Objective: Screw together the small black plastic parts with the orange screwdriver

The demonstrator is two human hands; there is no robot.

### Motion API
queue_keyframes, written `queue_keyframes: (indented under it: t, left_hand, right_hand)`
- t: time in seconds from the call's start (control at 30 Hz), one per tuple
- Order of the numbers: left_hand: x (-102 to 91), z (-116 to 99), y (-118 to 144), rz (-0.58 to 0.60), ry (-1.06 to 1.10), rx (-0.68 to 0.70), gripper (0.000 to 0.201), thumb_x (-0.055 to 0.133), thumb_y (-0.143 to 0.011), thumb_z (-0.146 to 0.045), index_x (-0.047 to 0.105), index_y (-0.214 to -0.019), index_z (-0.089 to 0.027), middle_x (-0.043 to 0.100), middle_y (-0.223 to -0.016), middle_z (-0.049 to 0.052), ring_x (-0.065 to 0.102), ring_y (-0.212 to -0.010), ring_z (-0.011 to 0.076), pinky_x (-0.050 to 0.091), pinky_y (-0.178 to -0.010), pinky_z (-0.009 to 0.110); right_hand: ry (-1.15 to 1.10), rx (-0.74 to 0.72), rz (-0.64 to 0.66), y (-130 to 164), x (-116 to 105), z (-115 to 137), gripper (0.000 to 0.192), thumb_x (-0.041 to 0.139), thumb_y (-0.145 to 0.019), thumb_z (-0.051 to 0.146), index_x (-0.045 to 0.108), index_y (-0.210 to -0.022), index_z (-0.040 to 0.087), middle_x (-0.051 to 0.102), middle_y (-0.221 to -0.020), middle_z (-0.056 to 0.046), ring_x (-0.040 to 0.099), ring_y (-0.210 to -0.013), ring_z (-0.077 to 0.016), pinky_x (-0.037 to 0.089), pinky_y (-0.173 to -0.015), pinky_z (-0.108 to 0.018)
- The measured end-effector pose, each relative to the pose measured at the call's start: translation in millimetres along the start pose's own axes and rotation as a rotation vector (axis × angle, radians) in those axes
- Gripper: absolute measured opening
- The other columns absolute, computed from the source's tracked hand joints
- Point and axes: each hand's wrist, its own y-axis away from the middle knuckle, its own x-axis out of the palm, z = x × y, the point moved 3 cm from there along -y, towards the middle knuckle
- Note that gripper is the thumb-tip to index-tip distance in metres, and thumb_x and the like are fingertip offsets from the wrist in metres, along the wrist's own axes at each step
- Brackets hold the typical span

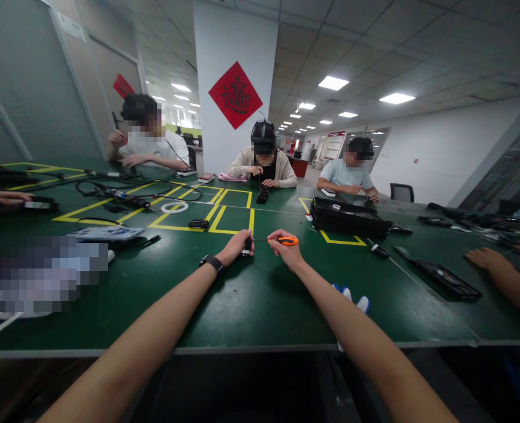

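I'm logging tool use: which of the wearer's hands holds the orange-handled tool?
The right hand; the left hand, with the black wristband, holds a small dark part.

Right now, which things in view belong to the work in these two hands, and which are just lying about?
In use:
- orange-handled tool, in the right hand
- small black piece, in the left hand

Apparently lying about:
- white ring
- black block on the tabletop
- bulky black item
- blue-and-white item, partly hidden by the right forearm
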Motion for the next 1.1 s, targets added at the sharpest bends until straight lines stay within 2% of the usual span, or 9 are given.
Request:
queue_keyframes:
  t: [0.1,0.23,0.3,0.5,0.83,1.0,1.1]
  left_hand:
    - [-0.6,-0.9,-0.1,-0.021,0.013,-0.007,0.035,0.039,-0.080,-0.049,0.049,-0.079,-0.016,0.058,-0.060,0.000,0.054,-0.047,0.0111,0.042,-0.049,0.024]
    - [-0.1,-2.5,0.2,-0.007,0.008,-0.004,0.033,0.043,-0.079,-0.047,0.049,-0.078,-0.015,0.058,-0.065,0.001,0.056,-0.052,0.0110,0.044,-0.053,0.024]
    - [-0.1,-2.1,-0.3,-0.005,0.016,-0.006,0.033,0.044,-0.078,-0.047,0.050,-0.078,-0.015,0.059,-0.067,0.001,0.056,-0.054,0.0112,0.044,-0.054,0.024]
    - [-2.3,2.6,-2.9,-0.029,0.037,-0.035,0.034,0.045,-0.077,-0.048,0.051,-0.079,-0.014,0.058,-0.066,0.002,0.057,-0.054,0.0114,0.044,-0.054,0.025]
    - [-2.6,4.7,-3.6,-0.025,0.042,-0.039,0.036,0.044,-0.077,-0.050,0.052,-0.079,-0.014,0.060,-0.067,0.003,0.057,-0.054,0.0120,0.044,-0.052,0.025]
    - [-2.3,3.9,-3.4,-0.049,0.036,-0.050,0.036,0.043,-0.077,-0.049,0.052,-0.079,-0.014,0.059,-0.066,0.002,0.056,-0.052,0.0117,0.044,-0.052,0.025]
    - [-2.4,3.3,-2.8,-0.049,0.041,-0.051,0.036,0.044,-0.077,-0.049,0.052,-0.079,-0.014,0.059,-0.066,0.002,0.057,-0.053,0.0118,0.044,-0.052,0.024]
  right_hand:
    - [0.018,-0.001,0.062,0.2,-0.7,3.0,0.014,0.063,-0.069,0.030,0.065,-0.074,0.017,0.055,-0.068,0.002,0.046,-0.048,-0.0054,0.038,-0.045,-0.020]
    - [-0.060,0.096,0.045,0.7,-1.7,1.0,0.029,0.049,-0.079,0.040,0.062,-0.092,0.018,0.053,-0.056,0.004,0.041,-0.041,-0.0057,0.033,-0.039,-0.018]
    - [-0.079,0.117,0.028,0.5,-1.5,-1.8,0.029,0.049,-0.079,0.040,0.058,-0.096,0.019,0.054,-0.053,0.004,0.040,-0.038,-0.0060,0.032,-0.036,-0.017]
    - [-0.060,0.087,-0.010,0.1,-2.7,-6.6,0.015,0.057,-0.071,0.031,0.055,-0.079,0.018,0.058,-0.054,0.004,0.043,-0.038,-0.0062,0.036,-0.037,-0.017]
    - [-0.049,0.062,-0.011,0.9,-3.6,-5.5,0.013,0.055,-0.072,0.029,0.055,-0.079,0.019,0.056,-0.054,0.004,0.042,-0.038,-0.0061,0.035,-0.038,-0.018]
    - [-0.015,0.033,-0.012,0.7,-3.5,-3.3,0.014,0.059,-0.067,0.027,0.061,-0.078,0.018,0.055,-0.062,0.003,0.043,-0.042,-0.0053,0.036,-0.040,-0.019]
    - [-0.011,0.042,0.008,1.2,-2.9,-0.7,0.017,0.057,-0.071,0.031,0.064,-0.079,0.018,0.054,-0.063,0.003,0.041,-0.042,-0.0051,0.035,-0.039,-0.019]
